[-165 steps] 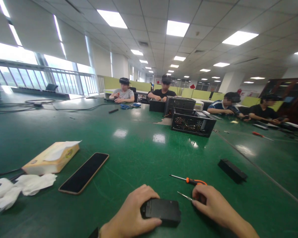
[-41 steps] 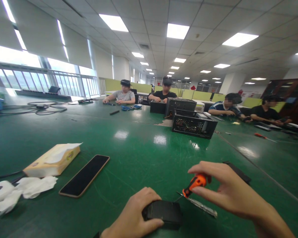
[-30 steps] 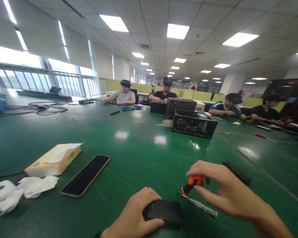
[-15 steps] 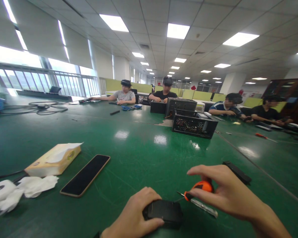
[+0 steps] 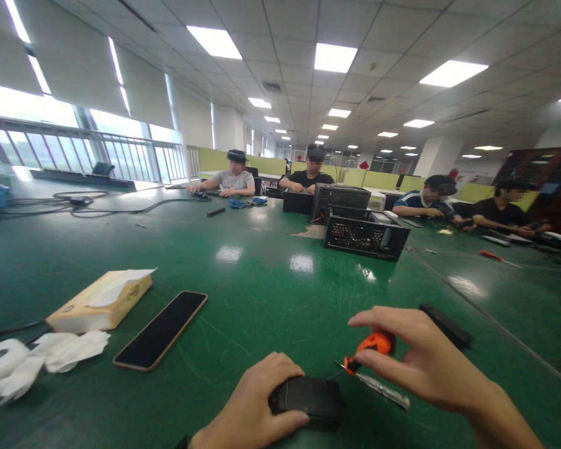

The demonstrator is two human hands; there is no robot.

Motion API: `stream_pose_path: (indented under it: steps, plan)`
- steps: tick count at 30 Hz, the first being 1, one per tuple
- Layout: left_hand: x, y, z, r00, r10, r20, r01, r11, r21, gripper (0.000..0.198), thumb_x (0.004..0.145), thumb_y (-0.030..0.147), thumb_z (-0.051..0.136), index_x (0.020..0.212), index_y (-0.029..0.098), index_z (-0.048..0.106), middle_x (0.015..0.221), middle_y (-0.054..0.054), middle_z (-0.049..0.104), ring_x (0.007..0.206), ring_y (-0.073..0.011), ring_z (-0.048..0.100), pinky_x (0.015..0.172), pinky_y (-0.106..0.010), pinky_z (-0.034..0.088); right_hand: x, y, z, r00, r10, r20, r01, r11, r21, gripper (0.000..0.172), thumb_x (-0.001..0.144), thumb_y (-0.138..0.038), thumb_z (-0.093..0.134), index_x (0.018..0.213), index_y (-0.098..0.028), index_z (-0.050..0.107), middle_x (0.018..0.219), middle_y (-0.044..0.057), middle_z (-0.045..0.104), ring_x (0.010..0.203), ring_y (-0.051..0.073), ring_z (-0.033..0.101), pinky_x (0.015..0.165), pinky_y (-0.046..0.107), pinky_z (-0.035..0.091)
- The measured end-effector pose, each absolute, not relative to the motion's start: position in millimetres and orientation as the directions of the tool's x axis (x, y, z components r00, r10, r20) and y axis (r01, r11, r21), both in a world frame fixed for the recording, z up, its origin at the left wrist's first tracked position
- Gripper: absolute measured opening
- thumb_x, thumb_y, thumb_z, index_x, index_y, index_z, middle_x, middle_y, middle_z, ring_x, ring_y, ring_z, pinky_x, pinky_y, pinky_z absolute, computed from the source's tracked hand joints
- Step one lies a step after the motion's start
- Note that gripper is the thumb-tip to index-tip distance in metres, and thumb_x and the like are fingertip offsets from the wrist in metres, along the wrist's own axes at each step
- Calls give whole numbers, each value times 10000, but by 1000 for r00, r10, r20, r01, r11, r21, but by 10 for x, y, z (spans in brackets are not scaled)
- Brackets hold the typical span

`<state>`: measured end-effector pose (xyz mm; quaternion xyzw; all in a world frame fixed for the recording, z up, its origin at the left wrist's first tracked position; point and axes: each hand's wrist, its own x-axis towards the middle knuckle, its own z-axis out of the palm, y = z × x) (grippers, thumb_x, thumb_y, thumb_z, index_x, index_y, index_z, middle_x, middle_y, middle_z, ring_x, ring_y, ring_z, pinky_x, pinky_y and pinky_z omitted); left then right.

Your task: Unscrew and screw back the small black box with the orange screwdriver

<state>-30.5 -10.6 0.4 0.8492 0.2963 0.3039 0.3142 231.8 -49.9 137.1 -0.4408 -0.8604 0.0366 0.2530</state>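
Steadying the black block on the green table with our curled left hand, we hold the orange screwdriver in our half-open right hand; excess tilt could cause slipping.

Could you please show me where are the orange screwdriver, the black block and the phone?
Orange screwdriver (image 5: 374, 343): head view, on its handle.
Black block (image 5: 314, 398): head view, on its upper face.
Phone (image 5: 161, 332): head view, on the middle of its dark screen.
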Motion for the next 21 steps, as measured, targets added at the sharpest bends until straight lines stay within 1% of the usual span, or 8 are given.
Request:
stream_pose_path:
  steps: [3, 5, 7, 9, 12, 14, 18, 21]
  plan:
    - [-304, -103, -6, 641, 695, 326, 313, -624, 716, 320, 800, 340, 777, 1062, 219, 640, 983, -34, 640, 891, -221, 573, 786, -291, 435, 2313, -503, 1380, -512, 749, 421, 699, 648, -302, 262, 864, -202, 610, 1123, -235, 633, 983, 32, 723, 836, 166, 681, 721, 258, 533]
    - [-307, -103, -7, 641, 696, 323, 317, -624, 715, 324, 798, 329, 779, 1070, 222, 639, 994, -33, 641, 899, -219, 576, 792, -288, 435, 2316, -509, 1374, -506, 756, 415, 712, 638, -293, 266, 852, -227, 635, 1118, -234, 640, 932, 25, 730, 782, 165, 683, 688, 256, 531]
    - [-310, -106, -3, 641, 697, 321, 322, -624, 713, 323, 797, 332, 780, 1067, 221, 642, 991, -33, 642, 898, -218, 578, 789, -287, 436, 2320, -510, 1360, -481, 780, 401, 747, 604, -278, 248, 842, -290, 674, 1083, -236, 665, 875, 15, 739, 725, 167, 686, 655, 260, 525]
    - [-312, -110, 2, 641, 698, 318, 325, -623, 712, 318, 800, 336, 777, 1063, 220, 643, 987, -35, 643, 896, -219, 578, 787, -288, 438, 2319, -504, 1353, -466, 787, 404, 759, 590, -275, 227, 841, -319, 686, 1052, -235, 681, 868, 16, 741, 730, 172, 689, 660, 264, 523]
    - [-315, -113, 7, 645, 692, 324, 318, -628, 710, 318, 812, 352, 767, 1070, 218, 640, 988, -38, 643, 895, -221, 576, 782, -290, 438, 2309, -488, 1369, -485, 762, 430, 717, 628, -304, 222, 855, -272, 664, 1072, -224, 668, 909, 28, 725, 781, 167, 676, 692, 260, 521]
    - [-316, -112, 8, 649, 685, 332, 307, -635, 709, 315, 820, 372, 759, 1066, 216, 640, 979, -36, 642, 885, -218, 577, 773, -287, 437, 2305, -479, 1382, -509, 737, 445, 681, 660, -316, 215, 861, -243, 651, 1074, -217, 658, 892, 26, 709, 764, 156, 661, 679, 254, 515]
    - [-319, -105, 3, 647, 688, 330, 310, -632, 710, 318, 821, 373, 762, 1070, 220, 639, 982, -31, 638, 890, -215, 578, 779, -285, 435, 2305, -464, 1367, -458, 703, 544, 665, 677, -314, 149, 874, -291, 647, 987, -195, 664, 781, 16, 680, 668, 147, 624, 611, 260, 486]
    - [-319, -102, 0, 650, 681, 337, 299, -637, 711, 320, 830, 382, 755, 1081, 221, 635, 990, -32, 638, 896, -216, 578, 788, -286, 434, 2277, -460, 1328, -427, 695, 578, 651, 680, -338, 138, 883, -293, 638, 971, -189, 657, 773, 17, 675, 656, 148, 618, 605, 266, 476]
